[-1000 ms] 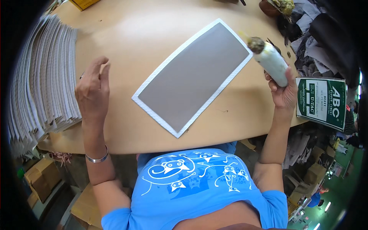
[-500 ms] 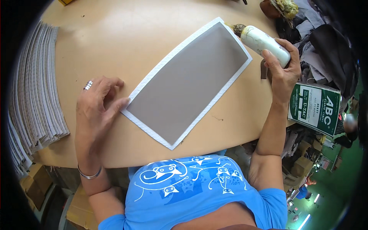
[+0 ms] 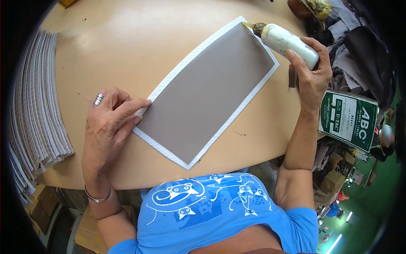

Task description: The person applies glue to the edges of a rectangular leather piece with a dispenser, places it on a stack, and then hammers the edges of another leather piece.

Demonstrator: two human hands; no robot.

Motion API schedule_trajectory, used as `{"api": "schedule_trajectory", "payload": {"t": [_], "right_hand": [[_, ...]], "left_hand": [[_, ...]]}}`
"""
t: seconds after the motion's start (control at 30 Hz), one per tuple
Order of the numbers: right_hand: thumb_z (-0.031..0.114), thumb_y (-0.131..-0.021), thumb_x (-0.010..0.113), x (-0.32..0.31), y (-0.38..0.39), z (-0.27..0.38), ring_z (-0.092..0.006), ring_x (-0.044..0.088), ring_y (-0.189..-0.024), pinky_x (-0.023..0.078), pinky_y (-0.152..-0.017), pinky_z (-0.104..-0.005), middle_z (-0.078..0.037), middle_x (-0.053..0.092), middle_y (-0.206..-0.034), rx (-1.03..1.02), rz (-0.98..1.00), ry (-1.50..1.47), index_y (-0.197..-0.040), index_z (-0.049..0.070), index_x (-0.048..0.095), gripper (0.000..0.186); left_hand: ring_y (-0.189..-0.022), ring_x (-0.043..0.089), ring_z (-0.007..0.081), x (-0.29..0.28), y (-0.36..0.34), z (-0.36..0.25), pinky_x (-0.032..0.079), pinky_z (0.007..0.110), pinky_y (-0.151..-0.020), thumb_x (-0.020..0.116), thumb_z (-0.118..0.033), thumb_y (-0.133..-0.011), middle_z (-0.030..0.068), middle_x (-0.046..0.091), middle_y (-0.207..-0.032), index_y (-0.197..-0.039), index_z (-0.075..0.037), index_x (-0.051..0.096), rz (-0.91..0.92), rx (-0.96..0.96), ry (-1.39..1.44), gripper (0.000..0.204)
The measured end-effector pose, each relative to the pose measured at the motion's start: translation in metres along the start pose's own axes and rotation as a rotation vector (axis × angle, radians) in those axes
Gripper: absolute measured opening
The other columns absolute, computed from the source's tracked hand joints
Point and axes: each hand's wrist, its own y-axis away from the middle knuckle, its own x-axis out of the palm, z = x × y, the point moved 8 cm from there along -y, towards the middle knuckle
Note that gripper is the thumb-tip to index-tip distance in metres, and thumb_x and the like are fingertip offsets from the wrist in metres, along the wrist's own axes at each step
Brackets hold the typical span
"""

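A grey fabric panel with a white border point(image 3: 207, 86) lies slantwise on the table in front of me. My left hand point(image 3: 111, 120) pinches the panel's left edge near its lower left corner, thumb and forefinger closed on the white border. In my right hand point(image 3: 313, 63) is a white squeeze bottle point(image 3: 284, 41), gripped round its base and tilted. Its narrow yellowish nozzle point(image 3: 248, 25) points left and meets the white border at the panel's far corner. A dark, crusted collar surrounds the nozzle's base.
A tall stack of white-edged panels point(image 3: 40, 106) stands along the table's left side. At the right edge sits a green and white metal can point(image 3: 347, 120), with dark fabric scraps point(image 3: 366, 55) behind it. A loose thread point(image 3: 239, 133) lies on the tan tabletop point(image 3: 105, 55).
My left hand has moved right and closed its fingers on the panel's edge. The bottle has shifted slightly left and up, bringing its nozzle onto the far corner.
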Motion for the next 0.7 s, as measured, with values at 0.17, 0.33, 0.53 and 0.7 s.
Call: {"api": "schedule_trajectory", "payload": {"t": [0.17,0.33,0.53,0.7], "right_hand": [[0.013,-0.068,0.077,0.0001,-0.0009,-0.0004,-0.0125,0.061,-0.071,0.049,-0.064,-0.0231,-0.006,0.064,-0.084,-0.011,-0.007,0.013,-0.095,0.001,0.061,0.033],[0.013,-0.069,0.077,-0.0015,0.0014,0.0007,-0.013,0.061,-0.072,0.049,-0.065,-0.0231,-0.007,0.064,-0.085,-0.033,0.002,0.012,-0.094,0.0,0.061,0.033],[0.013,-0.07,0.077,-0.0013,0.002,-0.0076,-0.0129,0.061,-0.073,0.05,-0.065,-0.0235,-0.007,0.063,-0.085,0.017,-0.03,-0.007,-0.094,0.0,0.061,0.032],[0.011,-0.07,0.076,-0.0002,0.0019,-0.006,-0.0126,0.061,-0.072,0.051,-0.063,-0.0223,-0.006,0.062,-0.085,0.042,-0.033,-0.055,-0.095,-0.001,0.061,0.031]], "left_hand": [[-0.074,0.051,0.021,0.0002,0.0005,0.0005,0.038,0.034,-0.075,0.067,-0.001,-0.067,0.0047,0.052,-0.076,-0.095,-0.011,0.066,0.006,-0.03,0.023,0.03],[-0.075,0.052,0.02,-0.0007,0.0012,0.0018,0.037,0.034,-0.077,0.068,-0.001,-0.067,0.0042,0.053,-0.077,-0.092,-0.01,0.065,0.02,-0.065,0.047,0.027],[-0.076,0.052,0.0197,-0.0017,0.0018,0.0013,0.037,0.034,-0.078,0.068,-0.001,-0.066,0.0043,0.053,-0.079,-0.091,-0.009,0.065,0.018,-0.083,0.055,0.027],[-0.076,0.052,0.0199,-0.0022,0.0021,0.0008,0.037,0.034,-0.078,0.068,-0.001,-0.066,0.0044,0.053,-0.079,-0.091,-0.009,0.065,0.011,-0.087,0.059,0.027]]}}
